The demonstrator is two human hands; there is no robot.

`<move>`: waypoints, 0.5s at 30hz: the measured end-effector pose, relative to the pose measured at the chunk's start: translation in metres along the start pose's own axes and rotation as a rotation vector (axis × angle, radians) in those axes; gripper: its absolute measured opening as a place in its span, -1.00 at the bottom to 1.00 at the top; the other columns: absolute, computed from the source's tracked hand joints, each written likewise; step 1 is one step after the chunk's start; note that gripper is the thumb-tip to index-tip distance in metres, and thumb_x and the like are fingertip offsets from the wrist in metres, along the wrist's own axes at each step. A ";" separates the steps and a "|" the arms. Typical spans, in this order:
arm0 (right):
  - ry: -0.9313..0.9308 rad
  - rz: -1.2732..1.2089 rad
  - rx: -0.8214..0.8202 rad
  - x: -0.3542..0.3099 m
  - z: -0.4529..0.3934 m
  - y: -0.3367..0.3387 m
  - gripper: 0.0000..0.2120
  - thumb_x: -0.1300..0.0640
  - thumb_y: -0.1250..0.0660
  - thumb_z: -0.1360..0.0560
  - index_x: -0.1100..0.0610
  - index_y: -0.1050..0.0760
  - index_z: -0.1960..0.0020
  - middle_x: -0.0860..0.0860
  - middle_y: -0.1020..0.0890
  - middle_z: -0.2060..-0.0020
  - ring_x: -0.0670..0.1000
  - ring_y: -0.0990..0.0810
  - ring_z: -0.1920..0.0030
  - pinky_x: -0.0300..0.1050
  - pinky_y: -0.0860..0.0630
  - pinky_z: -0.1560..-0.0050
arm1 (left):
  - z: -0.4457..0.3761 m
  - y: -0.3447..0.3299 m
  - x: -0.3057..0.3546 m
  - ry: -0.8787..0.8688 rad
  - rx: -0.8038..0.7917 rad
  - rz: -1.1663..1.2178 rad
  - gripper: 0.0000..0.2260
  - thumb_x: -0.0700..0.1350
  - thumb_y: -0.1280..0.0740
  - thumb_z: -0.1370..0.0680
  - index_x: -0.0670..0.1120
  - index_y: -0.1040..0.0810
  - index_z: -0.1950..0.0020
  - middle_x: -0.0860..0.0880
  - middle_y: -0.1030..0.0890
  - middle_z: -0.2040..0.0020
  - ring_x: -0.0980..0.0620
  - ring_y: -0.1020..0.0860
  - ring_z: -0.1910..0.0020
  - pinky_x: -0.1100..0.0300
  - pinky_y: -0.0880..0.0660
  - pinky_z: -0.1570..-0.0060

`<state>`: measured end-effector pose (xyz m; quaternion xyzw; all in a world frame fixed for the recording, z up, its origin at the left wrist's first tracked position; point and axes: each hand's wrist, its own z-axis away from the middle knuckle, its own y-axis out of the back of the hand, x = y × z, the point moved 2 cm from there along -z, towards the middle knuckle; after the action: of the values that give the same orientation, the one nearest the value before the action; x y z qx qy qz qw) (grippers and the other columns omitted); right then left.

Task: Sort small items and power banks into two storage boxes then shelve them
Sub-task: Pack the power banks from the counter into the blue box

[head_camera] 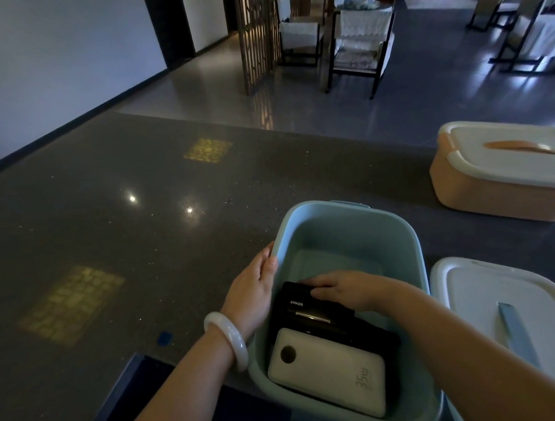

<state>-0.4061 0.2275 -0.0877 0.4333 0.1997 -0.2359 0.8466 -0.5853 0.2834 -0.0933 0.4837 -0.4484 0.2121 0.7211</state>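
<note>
Now, with my left hand [253, 294] gripping the blue box's [347, 226] nine-o'clock rim and my right hand [343, 290] holding the black bank [301, 308] inside, above the white bank [327, 367] at six, I'd lay it flat.

An open pale-blue storage box [395, 234] holds a black power bank [301, 309] overlapping a white power bank [327, 372].
</note>
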 end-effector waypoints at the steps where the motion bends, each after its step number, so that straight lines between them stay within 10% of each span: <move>1: -0.003 0.005 -0.003 0.000 -0.001 0.000 -0.61 0.02 -0.09 -0.65 -0.15 -0.26 -0.47 -0.09 -0.41 -0.40 -0.05 -0.36 -0.36 -0.30 -0.17 -0.16 | 0.000 0.000 0.000 0.002 -0.003 -0.004 -0.55 0.17 -0.01 -0.63 0.09 -0.24 -0.50 0.20 -0.42 -0.25 0.44 -0.35 0.04 0.65 -0.28 0.21; 15: 0.036 0.174 0.279 -0.013 0.004 0.012 -0.72 0.00 -0.19 -0.60 0.00 -0.54 -0.24 -0.02 -0.61 -0.17 -0.02 -0.56 -0.15 -0.11 -0.45 -0.20 | 0.014 0.019 0.007 -0.058 0.022 -0.225 -0.54 0.20 -0.06 -0.61 0.06 -0.33 -0.46 0.07 -0.57 -0.21 0.27 -0.54 0.00 0.46 -0.43 0.12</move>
<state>-0.4090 0.2332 -0.0703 0.5664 0.1421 -0.1791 0.7918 -0.6014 0.2786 -0.0758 0.5449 -0.4096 0.1205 0.7216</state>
